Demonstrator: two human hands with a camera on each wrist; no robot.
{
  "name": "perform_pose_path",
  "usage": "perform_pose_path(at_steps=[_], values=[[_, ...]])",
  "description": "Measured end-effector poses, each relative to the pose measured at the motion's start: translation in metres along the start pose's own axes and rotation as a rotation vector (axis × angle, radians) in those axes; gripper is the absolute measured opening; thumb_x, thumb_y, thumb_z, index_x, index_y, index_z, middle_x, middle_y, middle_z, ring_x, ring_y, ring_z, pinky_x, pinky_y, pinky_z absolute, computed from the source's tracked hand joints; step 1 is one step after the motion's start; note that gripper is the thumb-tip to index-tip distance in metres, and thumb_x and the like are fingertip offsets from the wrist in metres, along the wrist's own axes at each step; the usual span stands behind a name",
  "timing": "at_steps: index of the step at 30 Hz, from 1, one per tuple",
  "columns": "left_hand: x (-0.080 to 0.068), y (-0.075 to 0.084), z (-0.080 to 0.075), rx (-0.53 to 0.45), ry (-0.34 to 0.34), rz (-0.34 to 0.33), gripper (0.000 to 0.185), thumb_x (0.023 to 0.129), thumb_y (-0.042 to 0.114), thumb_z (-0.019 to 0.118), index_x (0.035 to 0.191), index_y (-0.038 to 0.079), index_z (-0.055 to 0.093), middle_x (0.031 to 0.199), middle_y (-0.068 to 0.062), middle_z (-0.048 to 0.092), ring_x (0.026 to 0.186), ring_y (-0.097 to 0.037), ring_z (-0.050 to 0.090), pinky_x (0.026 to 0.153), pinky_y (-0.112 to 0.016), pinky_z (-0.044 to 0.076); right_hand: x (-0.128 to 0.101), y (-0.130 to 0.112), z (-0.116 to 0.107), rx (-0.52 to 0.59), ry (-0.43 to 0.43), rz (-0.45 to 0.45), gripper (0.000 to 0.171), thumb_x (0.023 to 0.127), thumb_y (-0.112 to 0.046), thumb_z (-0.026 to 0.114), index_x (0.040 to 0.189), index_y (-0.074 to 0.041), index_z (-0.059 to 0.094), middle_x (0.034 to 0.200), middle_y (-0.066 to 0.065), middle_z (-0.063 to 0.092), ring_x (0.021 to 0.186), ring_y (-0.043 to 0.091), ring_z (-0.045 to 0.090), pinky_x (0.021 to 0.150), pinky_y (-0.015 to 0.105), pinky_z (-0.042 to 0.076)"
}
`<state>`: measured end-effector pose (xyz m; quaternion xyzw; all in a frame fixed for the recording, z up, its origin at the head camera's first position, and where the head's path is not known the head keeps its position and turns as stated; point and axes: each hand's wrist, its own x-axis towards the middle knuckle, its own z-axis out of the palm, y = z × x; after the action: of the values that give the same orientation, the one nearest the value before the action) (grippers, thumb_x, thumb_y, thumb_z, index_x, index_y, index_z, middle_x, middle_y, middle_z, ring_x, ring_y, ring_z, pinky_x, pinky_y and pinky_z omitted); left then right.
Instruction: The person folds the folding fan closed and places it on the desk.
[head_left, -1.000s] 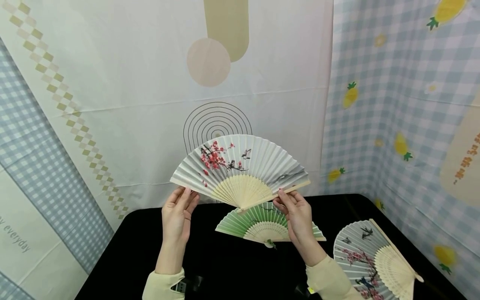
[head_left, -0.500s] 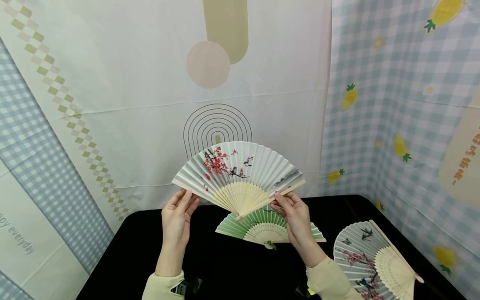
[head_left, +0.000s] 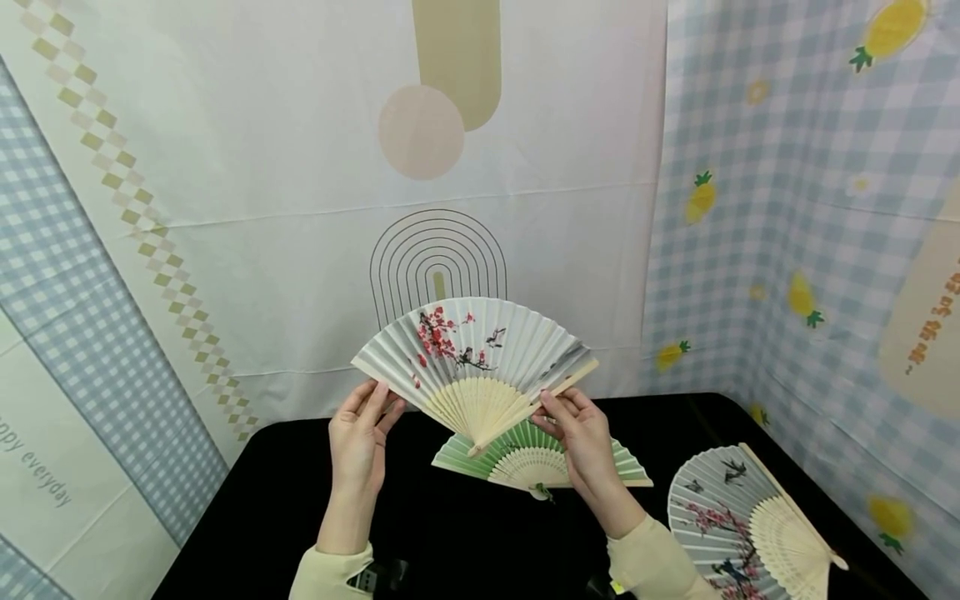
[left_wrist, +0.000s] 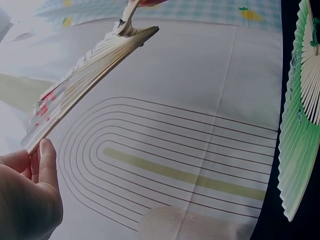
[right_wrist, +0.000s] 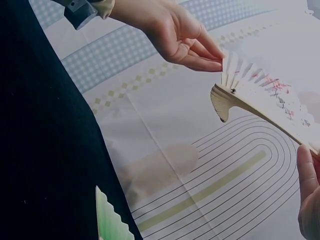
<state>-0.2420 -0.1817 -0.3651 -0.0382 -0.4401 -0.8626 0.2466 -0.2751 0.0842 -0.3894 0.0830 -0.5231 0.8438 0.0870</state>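
Observation:
Spread wide above the table, a white folding fan (head_left: pixel 480 350) shows red blossoms, small birds and pale bamboo ribs. My left hand (head_left: pixel 358 437) pinches its left outer edge between thumb and fingers, also seen from the side in the left wrist view. At the other side my right hand (head_left: pixel 581 437) pinches the right guard stick, whose end pokes out past the fingers. The fan's pivot points down toward me. Behind and below it lies a green folding fan (head_left: pixel 517 467), opened out on the table and partly covered by the white fan and my right hand.
A grey folding fan (head_left: pixel 720 517) with pink blossoms lies open at the right of the black table (head_left: pixel 465 542), cut off by the frame's lower edge. A white patterned cloth (head_left: pixel 300 167) hangs behind the table, and a blue checked cloth (head_left: pixel 750 208) hangs at the right.
The white fan has come down a little and grown narrower in view, tilting so its pivot sits lower. My right hand has shifted slightly left. The other fans lie as before.

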Motion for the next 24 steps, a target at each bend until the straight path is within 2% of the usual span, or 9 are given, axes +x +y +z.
perform_pose_path(at_steps=[9, 16, 24], values=[[-0.005, -0.003, 0.003, 0.036, 0.004, -0.014, 0.02, 0.097, 0.003, 0.067, 0.115, -0.003, 0.064, 0.101, -0.009, 0.068, 0.085, -0.016, 0.069, 0.079, -0.027, 0.06, -0.001, 0.001, 0.005, -0.001, 0.002, 0.026, 0.014, 0.096, -0.007, 0.07, 0.103, 0.001, 0.06, 0.088, 0.005, 0.069, 0.08, 0.013, 0.069, 0.079, 0.028, 0.06], [-0.01, -0.01, 0.003, 0.124, -0.035, -0.032, 0.025, 0.094, -0.004, 0.067, 0.119, -0.006, 0.061, 0.103, -0.009, 0.065, 0.09, -0.016, 0.068, 0.081, -0.028, 0.059, -0.002, 0.001, 0.004, -0.007, -0.023, 0.019, 0.016, 0.093, -0.007, 0.073, 0.102, -0.002, 0.06, 0.089, 0.006, 0.069, 0.081, 0.016, 0.069, 0.08, 0.032, 0.06], [-0.012, -0.013, 0.006, 0.156, -0.042, -0.053, 0.022, 0.093, -0.005, 0.069, 0.113, -0.006, 0.063, 0.099, -0.008, 0.065, 0.089, -0.017, 0.068, 0.08, -0.027, 0.059, -0.004, -0.001, 0.005, -0.01, -0.044, 0.057, 0.028, 0.092, -0.001, 0.072, 0.116, 0.004, 0.057, 0.094, 0.007, 0.066, 0.085, 0.016, 0.07, 0.081, 0.032, 0.06]])
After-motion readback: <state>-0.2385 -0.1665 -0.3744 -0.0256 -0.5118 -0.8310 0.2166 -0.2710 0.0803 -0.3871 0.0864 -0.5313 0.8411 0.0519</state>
